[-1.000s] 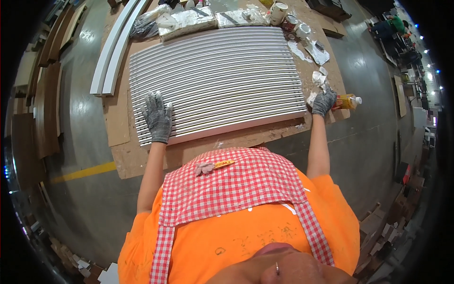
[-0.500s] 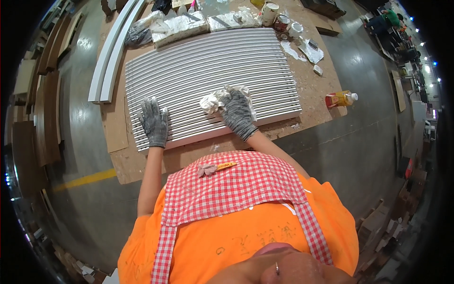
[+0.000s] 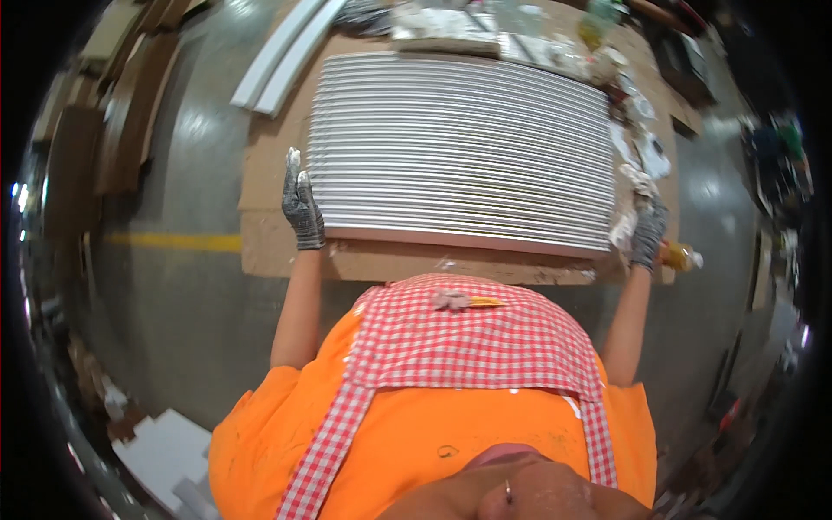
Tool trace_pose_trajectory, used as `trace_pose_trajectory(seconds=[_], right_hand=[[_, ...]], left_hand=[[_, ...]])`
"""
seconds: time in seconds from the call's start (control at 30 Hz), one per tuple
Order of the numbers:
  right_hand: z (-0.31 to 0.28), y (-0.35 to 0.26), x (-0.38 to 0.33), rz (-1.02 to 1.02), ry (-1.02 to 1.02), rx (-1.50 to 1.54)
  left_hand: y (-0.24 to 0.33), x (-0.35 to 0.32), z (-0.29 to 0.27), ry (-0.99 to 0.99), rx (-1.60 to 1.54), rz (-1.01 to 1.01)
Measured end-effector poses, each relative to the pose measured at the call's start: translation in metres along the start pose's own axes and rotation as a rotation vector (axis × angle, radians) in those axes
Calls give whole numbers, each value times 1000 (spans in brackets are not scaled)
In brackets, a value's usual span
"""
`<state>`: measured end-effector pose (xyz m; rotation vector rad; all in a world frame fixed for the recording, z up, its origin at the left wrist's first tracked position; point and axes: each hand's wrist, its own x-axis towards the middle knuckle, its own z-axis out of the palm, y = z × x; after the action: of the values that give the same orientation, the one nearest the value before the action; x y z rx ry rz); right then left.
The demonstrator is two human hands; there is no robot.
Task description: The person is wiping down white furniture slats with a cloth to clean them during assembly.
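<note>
A large white ribbed panel (image 3: 459,147) with a pinkish front edge lies flat on brown cardboard (image 3: 269,243) on the floor. My left hand (image 3: 302,206), in a grey knit glove, clasps the panel's left edge near its front corner, fingers pointing away from me. My right hand (image 3: 647,232), also gloved, is at the panel's right front corner with a crumpled white rag (image 3: 624,227) bunched against it. An orange bottle (image 3: 681,256) lies on the floor just right of that hand.
White curved trim strips (image 3: 282,52) lie at the back left. Rags, scraps and containers (image 3: 555,52) crowd the far and right sides of the cardboard. A yellow line (image 3: 173,241) crosses the grey floor. White boards (image 3: 165,451) lie at the lower left.
My right hand left the middle of the panel and swung with the rag to the right front corner. My left hand slid off the panel's top to its left edge. The view shifted closer.
</note>
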<state>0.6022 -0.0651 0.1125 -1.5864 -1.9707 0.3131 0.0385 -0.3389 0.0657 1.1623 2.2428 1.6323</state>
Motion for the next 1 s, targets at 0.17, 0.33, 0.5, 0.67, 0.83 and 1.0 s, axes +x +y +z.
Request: trace_pose_trajectory(seconds=[0.17,0.33,0.5,0.67,0.83,1.0], right_hand=[[48,-59,-11,48,-122,368],[95,-99,-37,-335,-385,-403],[137,-126,-54,-354,-609,-352],[195,-267,-88,-625,-688,-104],[261,-384,-110,-768,-659,53],[326,-443,-104,-899,-690,384]], left_hand=[[-63,-34,-36,340,-741,-276],[-87,-57,-8,390,-795,-336],[-55,-47,-6,367,-635,-347],[-61,-53,-9,349,-564,-234],[-56,-47,-8,342,-234,-141],[-57,-45,-2,321,-24,-179]])
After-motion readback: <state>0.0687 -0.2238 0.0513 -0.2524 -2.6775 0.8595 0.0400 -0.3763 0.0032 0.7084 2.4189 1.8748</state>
